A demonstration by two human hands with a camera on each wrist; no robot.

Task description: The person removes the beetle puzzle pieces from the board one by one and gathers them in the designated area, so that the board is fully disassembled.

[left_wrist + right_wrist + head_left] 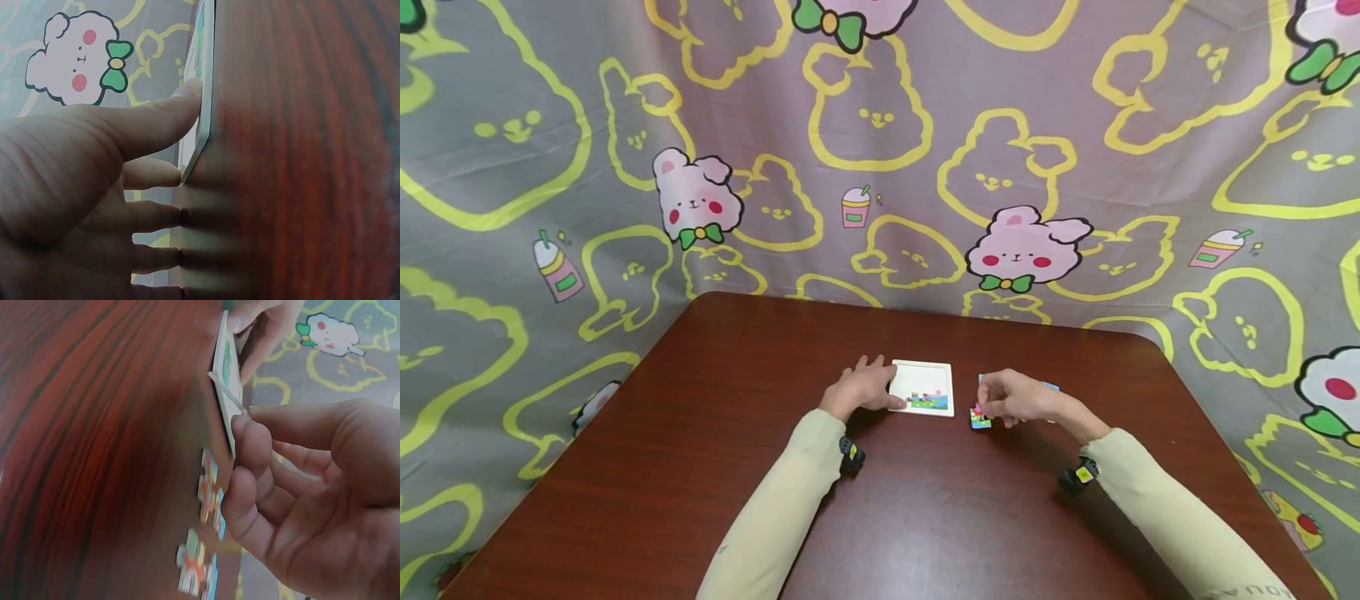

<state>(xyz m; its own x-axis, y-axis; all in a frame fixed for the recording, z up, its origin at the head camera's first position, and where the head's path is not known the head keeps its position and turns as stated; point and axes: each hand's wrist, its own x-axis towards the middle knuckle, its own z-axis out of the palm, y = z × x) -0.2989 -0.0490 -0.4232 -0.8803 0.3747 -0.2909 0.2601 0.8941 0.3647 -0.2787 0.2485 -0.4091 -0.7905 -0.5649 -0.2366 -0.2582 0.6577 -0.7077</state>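
A white-rimmed puzzle tray (917, 377) lies on the table, with joined colourful pieces (931, 401) along its near side. My left hand (867, 385) rests at the tray's left side. Its thumb (169, 122) presses on the tray near a corner, while the other fingers reach straight past it, tips at the tabletop. To the right of the tray, my right hand (1013, 396) pinches a puzzle piece (226, 392) between thumb and index finger, seen nearly edge-on in the right wrist view. In the head view that piece shows a bright printed picture below the fingertips.
Loose puzzle pieces (195, 565) lie on the table beneath and beside the right hand, partly hidden by it in the head view. The dark wooden table (700, 400) backs onto a patterned cloth (895, 200) hung behind it.
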